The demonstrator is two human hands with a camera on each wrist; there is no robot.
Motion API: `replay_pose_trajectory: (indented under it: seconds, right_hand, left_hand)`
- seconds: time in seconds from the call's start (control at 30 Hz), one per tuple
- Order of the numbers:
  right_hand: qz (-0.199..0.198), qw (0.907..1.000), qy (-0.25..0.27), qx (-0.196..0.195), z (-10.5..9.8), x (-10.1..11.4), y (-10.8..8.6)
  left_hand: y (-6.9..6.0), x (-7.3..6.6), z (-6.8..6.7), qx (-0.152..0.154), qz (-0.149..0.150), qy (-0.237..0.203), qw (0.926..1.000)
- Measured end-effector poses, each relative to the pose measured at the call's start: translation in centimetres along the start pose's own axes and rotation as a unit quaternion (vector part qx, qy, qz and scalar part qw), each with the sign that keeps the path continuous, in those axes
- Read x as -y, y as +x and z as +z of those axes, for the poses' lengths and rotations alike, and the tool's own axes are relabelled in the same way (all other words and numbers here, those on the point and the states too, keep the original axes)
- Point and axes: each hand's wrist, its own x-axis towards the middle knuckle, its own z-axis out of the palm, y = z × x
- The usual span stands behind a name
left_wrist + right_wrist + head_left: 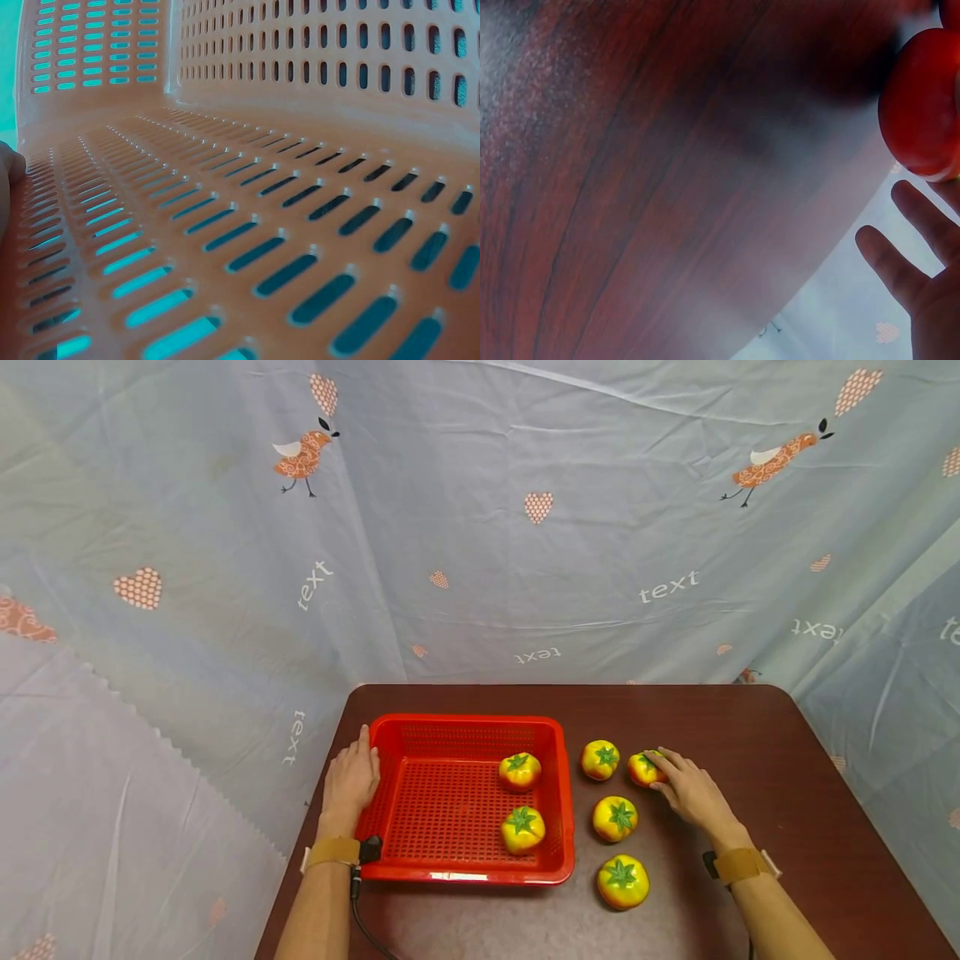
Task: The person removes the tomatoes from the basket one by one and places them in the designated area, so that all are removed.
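Note:
My left hand (352,779) rests along the left rim of a red perforated plastic basket (465,720), its index finger pointing forward. In the left wrist view, only a bit of that hand (9,176) shows at the left edge beside the slotted basket wall (322,45). Two yellow-and-red tomatoes with green star-shaped tops, one farther back (519,772) and one nearer (522,831), sit at the basket's right side. My right hand (693,792) pinches another tomato (643,770) between thumb and fingers. That tomato's red underside (919,109) appears in the right wrist view, with two other fingers spread below.
Between the basket and my right hand, three more tomatoes stand on the dark wooden table (750,735): at the back (600,760), middle (615,818) and front (622,882). A patterned grey-blue curtain (480,568) hangs behind the table. A cable (367,931) trails from the left wrist.

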Motion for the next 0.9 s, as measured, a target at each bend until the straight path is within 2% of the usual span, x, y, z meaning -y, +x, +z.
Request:
replay_pose_trajectory:
  seconds: [0.4,0.9]
  right_hand:
    - [0.003,0.9999,0.01,0.012,-0.07,-0.03,-0.16]
    - [0.005,0.9996,0.027,0.012,-0.5,0.17,0.26]
  left_hand:
    - [0.03,-0.02,-0.1,0.013,-0.004,-0.001,0.9999]
    - [-0.06,-0.08,0.01,0.01,0.001,0.006,0.9999]
